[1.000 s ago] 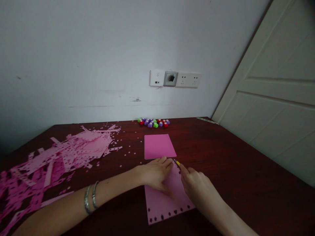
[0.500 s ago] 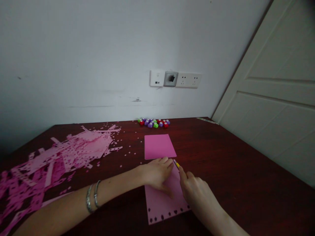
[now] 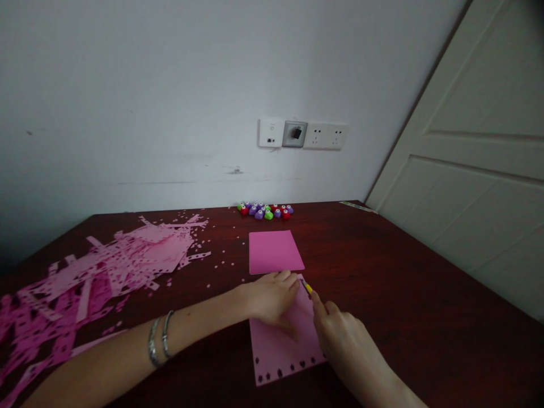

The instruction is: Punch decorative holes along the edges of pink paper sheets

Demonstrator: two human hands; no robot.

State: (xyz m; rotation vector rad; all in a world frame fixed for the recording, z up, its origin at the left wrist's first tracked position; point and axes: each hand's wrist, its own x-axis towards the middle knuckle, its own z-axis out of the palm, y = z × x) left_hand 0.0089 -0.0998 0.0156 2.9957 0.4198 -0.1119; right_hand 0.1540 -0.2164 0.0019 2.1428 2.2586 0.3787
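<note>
One pale pink rectangular paper sheet (image 3: pixel 274 351) lies on the dark red-brown wooden table (image 3: pixel 425 311) before us, small dark flower and heart cut-outs (image 3: pixel 302 364) along its near edge. Our bare left hand (image 3: pixel 271 297) is open, palm down on the sheet; our bare right hand (image 3: pixel 340 328) is closed round a slim yellow-and-dark tool (image 3: pixel 308 288), partly hidden, its tip at the sheet's far right corner. Just beyond is a deeper pink paper square (image 3: pixel 275 252). Leftward we see a tangled heap of perforated pink paper strips (image 3: pixel 165 246); at the back, small red, green and purple plastic pieces (image 3: pixel 259 215). The narrow green-and-white strip (image 3: pixel 357 207) and leftmost white plastic wall plate (image 3: pixel 271 133) bear marks too small for us to read.
</note>
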